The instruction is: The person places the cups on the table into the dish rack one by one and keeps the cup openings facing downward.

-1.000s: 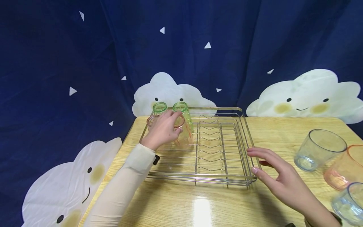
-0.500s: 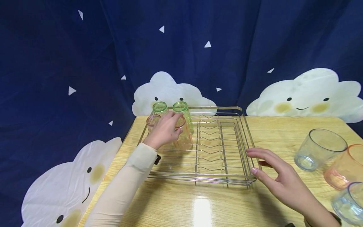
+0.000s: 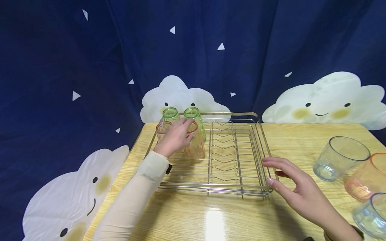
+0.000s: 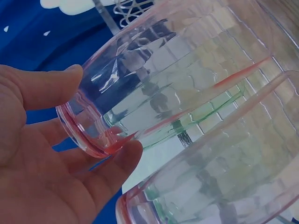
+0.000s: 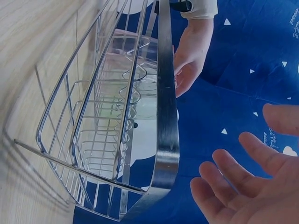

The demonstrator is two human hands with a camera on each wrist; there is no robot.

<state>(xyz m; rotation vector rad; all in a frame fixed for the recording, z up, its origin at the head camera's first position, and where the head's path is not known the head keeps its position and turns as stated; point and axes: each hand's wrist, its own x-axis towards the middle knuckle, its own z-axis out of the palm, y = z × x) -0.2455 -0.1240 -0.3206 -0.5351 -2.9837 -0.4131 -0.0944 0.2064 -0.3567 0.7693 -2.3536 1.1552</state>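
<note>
My left hand pinches the base of an upside-down pink glass in the wire dish rack. In the left wrist view, thumb and fingers lie around that base, and the pink glass leans across the picture. Beside it, to its left in the head view, is a second inverted pink glass. Two inverted green glasses stand behind them. By the rack's front right corner is my right hand, its fingers relaxed and spread. In the right wrist view those fingers are apart from the rack rim.
Right of the rack, on the wooden table, a large clear glass, an orange glass and a small blue glass stand upright. A dark blue curtain with clouds hangs behind the table.
The left hand has barely moved and stays at the base of the same pink glass. The right hand keeps its place by the rack. The view has shifted very slightly.
</note>
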